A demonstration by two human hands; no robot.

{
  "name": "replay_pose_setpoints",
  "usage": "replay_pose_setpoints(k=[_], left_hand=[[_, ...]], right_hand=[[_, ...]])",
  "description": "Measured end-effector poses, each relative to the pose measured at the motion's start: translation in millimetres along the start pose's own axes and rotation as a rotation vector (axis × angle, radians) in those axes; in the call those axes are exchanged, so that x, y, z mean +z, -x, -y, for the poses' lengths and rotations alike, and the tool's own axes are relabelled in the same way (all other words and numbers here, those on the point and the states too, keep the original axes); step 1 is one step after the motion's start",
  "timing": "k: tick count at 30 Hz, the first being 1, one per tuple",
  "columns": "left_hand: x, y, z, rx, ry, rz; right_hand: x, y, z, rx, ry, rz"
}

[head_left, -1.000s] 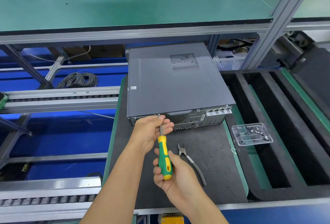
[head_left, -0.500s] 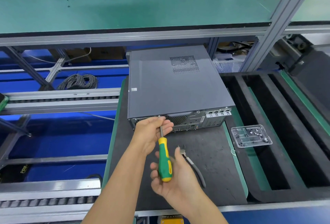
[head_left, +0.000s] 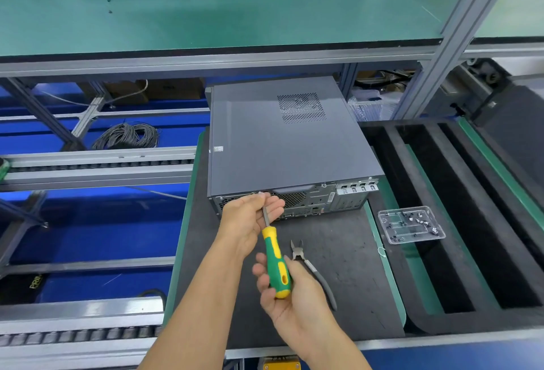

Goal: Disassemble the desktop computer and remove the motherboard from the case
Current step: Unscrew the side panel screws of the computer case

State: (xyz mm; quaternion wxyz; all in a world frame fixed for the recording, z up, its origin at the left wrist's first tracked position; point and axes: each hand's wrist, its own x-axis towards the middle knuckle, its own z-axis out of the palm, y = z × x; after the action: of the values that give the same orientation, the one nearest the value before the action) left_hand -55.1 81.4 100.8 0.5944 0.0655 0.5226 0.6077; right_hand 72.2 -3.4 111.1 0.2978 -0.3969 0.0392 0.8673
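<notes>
A grey desktop computer case (head_left: 282, 145) lies flat on a dark mat (head_left: 338, 281), its rear panel of ports facing me and its lid closed. My right hand (head_left: 282, 290) grips the green and yellow handle of a screwdriver (head_left: 275, 260). The shaft points up to a screw at the rear panel's top edge, left of centre. My left hand (head_left: 250, 219) pinches the shaft near its tip, right at the case's rear edge.
Side cutters (head_left: 312, 269) lie on the mat just right of my right hand. A clear plastic tray (head_left: 410, 225) with several small screws sits to the right of the case. Black foam slots run along the right. Roller conveyors and a cable coil (head_left: 126, 135) are on the left.
My right hand's fingers loosened on the handle half a second ago and now wrap it again, turned a little. The left hand and the shaft stay at the screw.
</notes>
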Motion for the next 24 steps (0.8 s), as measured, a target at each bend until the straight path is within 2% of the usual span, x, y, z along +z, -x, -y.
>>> replay_pose_setpoints(k=[3,5,11,14,16,18,22,24], left_hand=[[3,0,-4,-0.009,-0.058,-0.017],[7,-1,-5,-0.002,-0.116,-0.043],[4,-2,-4,-0.026,0.005,0.03],[4,-2,-2,-0.03,0.035,0.021],[4,-2,-2,-0.01,-0.041,-0.029],[4,-3,-3,0.009,-0.091,-0.065],[4,-3,-6,-0.029,0.001,-0.021],[4,-3,-7,-0.085,0.077,0.014]], right_hand=[[4,-2,-2,-0.136,0.117,-0.062],[7,-3,-5,-0.155,0.106,-0.082],[3,5,5,0.083,-0.125,0.1],[5,5,5,-0.002,-0.077,0.094],[8,2,-1,-0.11,0.045,0.015],[10,-1,-4,-0.14,0.099,-0.051],[13,5,4,0.068,-0.122,0.109],[10,6,7,0.109,-0.179,0.168]])
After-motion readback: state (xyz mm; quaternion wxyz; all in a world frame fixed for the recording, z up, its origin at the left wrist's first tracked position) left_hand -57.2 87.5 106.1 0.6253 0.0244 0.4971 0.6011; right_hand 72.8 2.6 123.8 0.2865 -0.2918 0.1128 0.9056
